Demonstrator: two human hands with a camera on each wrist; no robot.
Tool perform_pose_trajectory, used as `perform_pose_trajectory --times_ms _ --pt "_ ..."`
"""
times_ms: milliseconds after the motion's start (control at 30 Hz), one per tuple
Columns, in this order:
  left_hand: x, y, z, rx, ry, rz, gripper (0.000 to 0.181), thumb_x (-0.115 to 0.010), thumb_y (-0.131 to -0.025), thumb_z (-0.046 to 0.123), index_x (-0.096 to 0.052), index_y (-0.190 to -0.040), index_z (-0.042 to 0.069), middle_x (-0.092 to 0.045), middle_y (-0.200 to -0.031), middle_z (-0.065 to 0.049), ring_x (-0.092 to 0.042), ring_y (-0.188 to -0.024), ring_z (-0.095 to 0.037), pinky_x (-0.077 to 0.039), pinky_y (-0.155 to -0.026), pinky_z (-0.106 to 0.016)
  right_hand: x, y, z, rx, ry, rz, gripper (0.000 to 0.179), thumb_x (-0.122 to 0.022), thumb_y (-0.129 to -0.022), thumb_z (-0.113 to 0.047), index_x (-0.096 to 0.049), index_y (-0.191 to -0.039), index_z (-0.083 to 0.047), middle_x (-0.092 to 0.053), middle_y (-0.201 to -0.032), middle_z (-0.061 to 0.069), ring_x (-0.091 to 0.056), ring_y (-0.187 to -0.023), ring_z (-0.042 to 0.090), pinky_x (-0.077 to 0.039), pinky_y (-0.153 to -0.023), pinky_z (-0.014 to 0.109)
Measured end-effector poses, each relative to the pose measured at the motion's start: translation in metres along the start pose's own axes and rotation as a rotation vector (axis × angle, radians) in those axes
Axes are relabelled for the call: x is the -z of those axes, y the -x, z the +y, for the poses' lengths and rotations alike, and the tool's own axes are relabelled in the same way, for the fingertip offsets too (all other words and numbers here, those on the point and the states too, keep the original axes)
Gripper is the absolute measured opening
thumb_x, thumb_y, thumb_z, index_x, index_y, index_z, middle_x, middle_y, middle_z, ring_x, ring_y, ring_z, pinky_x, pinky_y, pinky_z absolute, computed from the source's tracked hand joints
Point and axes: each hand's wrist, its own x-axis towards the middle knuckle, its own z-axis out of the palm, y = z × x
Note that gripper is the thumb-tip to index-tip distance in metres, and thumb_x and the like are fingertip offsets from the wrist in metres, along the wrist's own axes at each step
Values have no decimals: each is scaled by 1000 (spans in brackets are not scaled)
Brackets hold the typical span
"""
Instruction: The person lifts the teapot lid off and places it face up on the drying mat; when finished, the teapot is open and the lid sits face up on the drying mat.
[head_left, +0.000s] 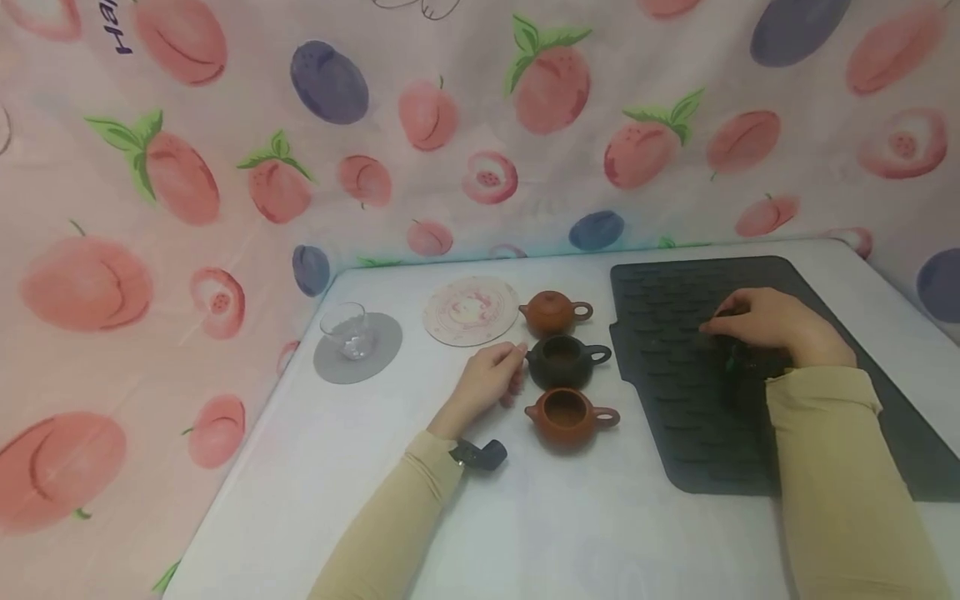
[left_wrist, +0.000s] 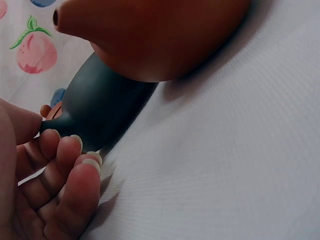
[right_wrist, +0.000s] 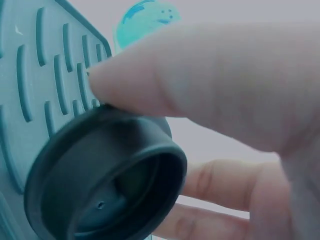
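Observation:
My left hand (head_left: 483,383) pinches the spout of a dark lidless teapot (head_left: 562,375) between thumb and index finger. In the left wrist view, the other fingers curl below the spout, close to the dark body (left_wrist: 102,100). My right hand (head_left: 780,321) is over the black ridged mat. The right wrist view shows it holding a dark teapot lid (right_wrist: 107,150) tilted, its hollow underside facing the camera. On either side of the dark teapot are two reddish-brown ones: the farther teapot (head_left: 551,315) wears its lid, while the nearer teapot (head_left: 566,429) is uncovered.
The black mat (head_left: 705,458) covers the right part of the white table (head_left: 465,533). At the left stands a clear glass cup (head_left: 348,329) on a grey round coaster (head_left: 386,342). A round pink-patterned mat (head_left: 472,312) lies behind my left hand. Fruit-printed cloth (head_left: 450,50) borders the table.

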Motion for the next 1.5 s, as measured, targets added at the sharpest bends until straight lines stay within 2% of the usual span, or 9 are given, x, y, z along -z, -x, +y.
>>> perform_pose_trajectory --times_ms 300,533,600,833,1100,1267,1500 --pt "2 0 1 -3 13 -2 47 -47 -108 48 -60 -83 10 -63 -72 -5 -59 -54 -20 -52 -52 -33 0 -2 0 -36 20 -10 72 -69 -92 -53 -58 -121 11 -58 -119 37 -57 -103 50 -46 -84 65" --pt "0 0 1 5 7 -1 45 -48 -108 45 -60 -82 10 -62 -72 -5 -58 -54 -19 -51 -52 -32 -6 3 8 -92 -34 -59 74 -79 -84 -56 -62 -113 11 -66 -102 25 -67 -78 30 -54 -70 52" --pt "1 0 1 2 6 1 46 -48 -109 44 -60 -82 9 -62 -71 -5 -58 -53 -19 -51 -52 -31 -6 2 9 -88 -36 -68 73 -80 -83 -55 -64 -111 10 -67 -101 24 -68 -75 28 -54 -70 51" --pt "1 1 1 3 6 4 47 -48 -108 48 -60 -83 10 -62 -72 -5 -58 -53 -19 -50 -52 -31 -7 3 7 -85 -14 -79 78 -81 -82 -57 -63 -115 11 -66 -106 27 -66 -80 33 -54 -70 51" --pt "1 1 0 -6 23 -2 48 -48 -107 48 -60 -82 9 -62 -71 -4 -58 -53 -18 -51 -52 -31 -14 -1 -3 -81 -25 -108 79 -81 -82 -54 -60 -121 11 -65 -110 28 -66 -80 33 -55 -69 50" --pt "0 0 -1 -8 24 -2 48 -48 -107 49 -59 -82 10 -62 -71 -4 -58 -53 -18 -51 -52 -31 -17 -4 -6 -75 29 -118 77 -77 -85 -54 -60 -124 10 -62 -118 33 -64 -93 42 -52 -77 60" --pt "0 0 -1 -10 15 0 48 -48 -107 49 -59 -82 10 -62 -71 -4 -58 -53 -18 -51 -51 -31 -17 -7 -8 5 66 -73 63 -71 -93 -46 -64 -121 10 -62 -121 36 -61 -104 52 -46 -87 68"
